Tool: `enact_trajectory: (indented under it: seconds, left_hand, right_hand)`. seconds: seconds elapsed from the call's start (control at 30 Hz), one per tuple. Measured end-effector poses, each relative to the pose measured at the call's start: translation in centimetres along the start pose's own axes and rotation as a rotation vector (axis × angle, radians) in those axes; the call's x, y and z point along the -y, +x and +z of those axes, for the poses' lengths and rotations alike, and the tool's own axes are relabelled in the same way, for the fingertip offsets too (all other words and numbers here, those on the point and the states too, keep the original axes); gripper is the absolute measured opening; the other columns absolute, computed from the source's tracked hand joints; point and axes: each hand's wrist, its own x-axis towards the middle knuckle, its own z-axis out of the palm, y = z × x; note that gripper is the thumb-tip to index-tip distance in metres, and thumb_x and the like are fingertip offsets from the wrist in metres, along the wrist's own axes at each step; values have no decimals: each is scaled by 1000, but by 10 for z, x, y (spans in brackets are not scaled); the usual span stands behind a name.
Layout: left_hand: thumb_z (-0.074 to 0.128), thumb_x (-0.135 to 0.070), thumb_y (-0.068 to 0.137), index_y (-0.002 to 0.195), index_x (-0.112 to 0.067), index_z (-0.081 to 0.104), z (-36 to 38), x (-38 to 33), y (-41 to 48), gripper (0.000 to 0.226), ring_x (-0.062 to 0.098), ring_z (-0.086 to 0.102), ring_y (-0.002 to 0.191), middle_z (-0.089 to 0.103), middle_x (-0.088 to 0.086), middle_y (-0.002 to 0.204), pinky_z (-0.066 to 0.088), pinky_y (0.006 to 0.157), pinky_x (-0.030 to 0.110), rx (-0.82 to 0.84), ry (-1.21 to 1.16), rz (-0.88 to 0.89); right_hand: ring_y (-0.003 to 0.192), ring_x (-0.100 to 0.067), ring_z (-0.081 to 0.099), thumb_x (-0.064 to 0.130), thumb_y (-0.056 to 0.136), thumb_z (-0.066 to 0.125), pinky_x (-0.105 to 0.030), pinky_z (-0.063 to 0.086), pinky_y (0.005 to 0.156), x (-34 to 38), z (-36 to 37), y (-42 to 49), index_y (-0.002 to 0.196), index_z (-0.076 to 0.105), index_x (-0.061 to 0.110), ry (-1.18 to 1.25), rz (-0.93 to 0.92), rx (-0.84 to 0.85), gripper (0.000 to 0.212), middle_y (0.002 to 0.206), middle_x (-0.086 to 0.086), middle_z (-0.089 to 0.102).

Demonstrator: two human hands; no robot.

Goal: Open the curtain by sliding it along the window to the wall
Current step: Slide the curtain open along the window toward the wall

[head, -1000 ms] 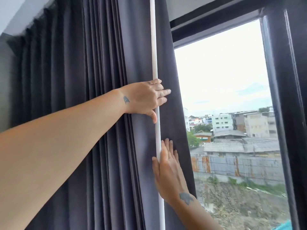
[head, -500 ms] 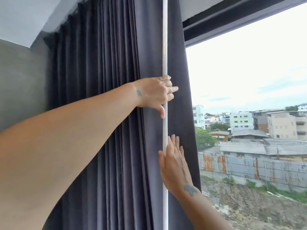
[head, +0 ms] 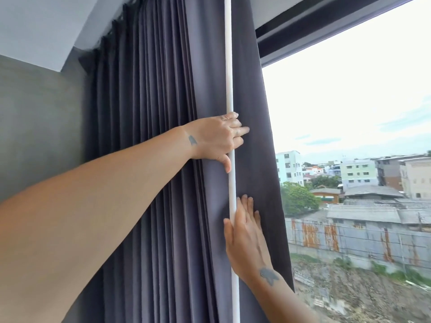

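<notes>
The dark grey curtain (head: pixel 151 136) hangs in tight folds against the grey wall (head: pixel 35 124) on the left. Its leading edge ends at about the window's left side. A white vertical wand (head: pixel 228 66) runs down the front of the curtain. My left hand (head: pixel 217 138) wraps the wand at mid height, fingers across it and thumb pointing down beside it. My right hand (head: pixel 247 241) lies flat on the curtain just below, fingers straight up, with the wand under its palm edge.
The dark window frame (head: pixel 303 26) crosses the top right. The bare glass (head: pixel 349 113) shows sky and buildings outside. The white ceiling (head: pixel 46 24) meets the wall above the curtain's top.
The curtain's edge and both hands have come closer to the wall. More of the wall shows on the left and more of the open window on the right. Both hands keep their places on the wand and curtain.
</notes>
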Motion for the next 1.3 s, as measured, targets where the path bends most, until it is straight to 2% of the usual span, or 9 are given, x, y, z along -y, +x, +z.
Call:
enact_trajectory:
  seconds: [0.13,0.37,0.47,0.53,0.77,1.07,1.23,1.3]
  left_hand:
    - [6,-66,73,96,-15,74,43,-5,-18,88,16,68,98,71,3,114,48,98,33,-20,-55,-12]
    - [12,-67,71,95,-15,74,103,-4,-63,84,16,68,99,71,3,114,47,98,33,77,-69,-5]
    - [19,-70,70,95,-15,74,126,-4,-83,81,16,68,98,71,4,114,48,98,33,143,-71,2]
    - [25,-72,69,94,-15,74,140,-3,-96,79,15,68,98,71,3,115,48,97,32,173,-65,9]
    - [19,-70,69,98,-14,73,195,-7,-130,82,16,68,99,71,4,116,48,97,32,198,-52,-1]
    - [11,-68,71,106,-14,70,251,-11,-170,87,16,68,98,70,5,117,47,99,32,289,-23,-20]
    - [22,-70,72,110,-10,66,278,-14,-191,84,20,66,102,66,9,122,43,102,35,355,-59,-10]
    - [20,-70,72,111,-10,66,291,-14,-196,85,20,65,103,66,9,123,43,102,34,395,-61,-4]
  right_hand:
    - [138,-28,2,41,74,-7,-33,-5,106,5,40,17,137,10,2,-25,-2,35,76,149,-20,12]
    - [138,-29,5,39,72,-10,-33,-8,104,29,112,43,136,10,0,-9,-10,93,77,149,-19,14]
    - [139,-29,2,27,94,12,-32,-10,104,44,140,54,136,7,-1,22,-14,114,51,150,-21,10]
    - [139,-27,-3,15,96,24,-31,-12,104,52,157,59,136,2,0,60,-33,134,48,151,-20,4]
    - [138,-24,-6,12,96,25,-27,-11,106,66,226,79,136,-1,0,145,-71,98,49,151,-18,3]
    - [139,-22,-4,8,96,26,-29,-4,111,82,293,103,136,2,1,222,-94,170,48,151,-19,5]
    - [139,-23,-1,9,95,28,-30,-1,111,91,328,113,136,3,1,235,-88,195,48,151,-19,7]
    - [139,-24,1,9,96,28,-29,0,111,93,340,121,136,1,1,210,-72,216,49,151,-19,7]
